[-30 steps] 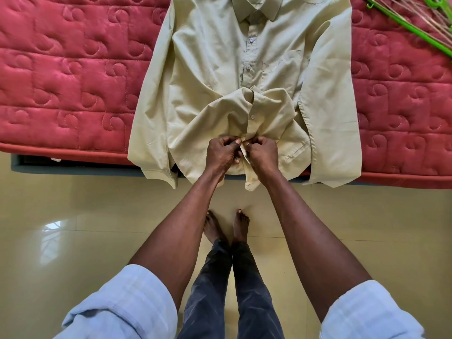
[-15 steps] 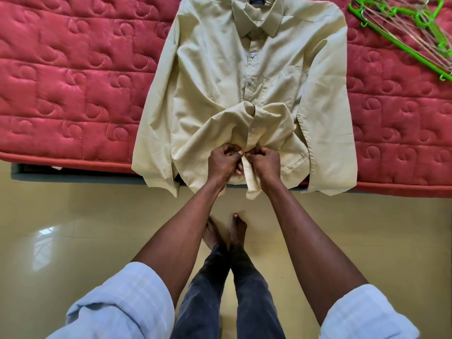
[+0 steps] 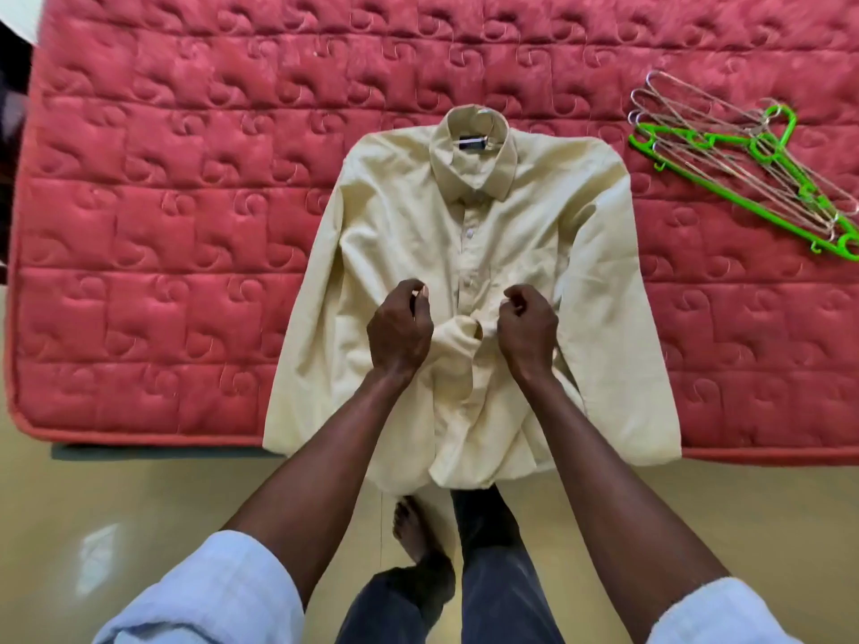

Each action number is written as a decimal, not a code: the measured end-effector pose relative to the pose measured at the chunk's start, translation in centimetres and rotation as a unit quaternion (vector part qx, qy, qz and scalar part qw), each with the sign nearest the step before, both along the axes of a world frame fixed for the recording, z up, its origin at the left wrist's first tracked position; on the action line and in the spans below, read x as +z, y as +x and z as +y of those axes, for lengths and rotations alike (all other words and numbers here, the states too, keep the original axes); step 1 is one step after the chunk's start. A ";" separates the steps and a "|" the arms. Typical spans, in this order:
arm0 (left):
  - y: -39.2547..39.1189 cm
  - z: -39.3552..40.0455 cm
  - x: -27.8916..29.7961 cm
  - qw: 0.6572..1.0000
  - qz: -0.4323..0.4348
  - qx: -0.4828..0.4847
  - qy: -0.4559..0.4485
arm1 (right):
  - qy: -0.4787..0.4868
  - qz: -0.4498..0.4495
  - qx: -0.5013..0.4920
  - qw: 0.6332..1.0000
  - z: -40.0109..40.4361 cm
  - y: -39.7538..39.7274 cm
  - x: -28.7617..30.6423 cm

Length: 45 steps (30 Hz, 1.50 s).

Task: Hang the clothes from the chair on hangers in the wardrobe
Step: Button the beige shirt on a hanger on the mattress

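Your hands, left and right, had left the hem and moved up the shirt, now clenched, holding nothing visible, buttoning apparently unfinished.

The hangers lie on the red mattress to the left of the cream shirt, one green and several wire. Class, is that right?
Not quite. The head view shows the hangers on the red mattress to the right of the cream shirt, not the left. One is green and several are wire, as stated.

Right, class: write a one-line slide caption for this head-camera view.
Both hands, left and right, curled over a cream shirt on a red mattress, hangers beside it.
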<state>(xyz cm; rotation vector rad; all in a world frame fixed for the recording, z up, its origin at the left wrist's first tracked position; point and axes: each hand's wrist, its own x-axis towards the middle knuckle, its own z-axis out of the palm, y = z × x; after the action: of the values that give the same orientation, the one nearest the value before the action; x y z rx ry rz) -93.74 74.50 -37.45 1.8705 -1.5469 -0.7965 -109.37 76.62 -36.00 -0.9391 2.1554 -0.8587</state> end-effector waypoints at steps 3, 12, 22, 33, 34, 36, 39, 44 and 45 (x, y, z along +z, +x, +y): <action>-2.0 -6.5 -0.8 0.998 -0.025 -0.051 -0.042 | -0.031 0.058 0.096 0.993 -6.7 -1.7 -1.1; -5.9 -21.6 -3.8 0.984 -0.144 -0.073 -0.073 | -0.120 0.181 0.192 0.957 -21.7 -6.3 -3.0; -5.7 -27.4 -4.2 0.970 -0.179 -0.163 -0.004 | 0.082 0.288 0.181 0.937 -30.7 -5.1 -4.2; -4.6 -28.0 1.8 0.990 -0.060 -0.120 -0.052 | -0.072 0.088 0.167 0.979 -32.8 -6.4 3.4; -4.4 -27.8 2.9 0.990 -0.051 -0.118 -0.060 | -0.083 0.073 0.182 0.977 -32.5 -6.2 4.8; -3.8 -27.1 5.1 0.988 -0.042 -0.132 -0.067 | -0.101 0.066 0.220 0.968 -31.2 -5.4 7.9; -2.6 -25.7 9.2 0.983 -0.046 -0.160 -0.073 | -0.155 0.088 0.245 0.953 -28.9 -4.4 12.3; 0.2 -19.5 18.7 0.981 -0.004 -0.171 -0.094 | -0.210 0.117 0.255 0.937 -21.3 -1.8 21.3; 0.9 -17.8 20.8 0.980 0.009 -0.174 -0.095 | -0.218 0.122 0.259 0.933 -19.4 -1.1 23.1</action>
<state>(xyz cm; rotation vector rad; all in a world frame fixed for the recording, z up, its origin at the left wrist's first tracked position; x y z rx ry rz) -92.81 56.72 -16.68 1.4731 -1.8964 -0.7799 -110.45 57.18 -12.89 -1.8218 1.7836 -0.9992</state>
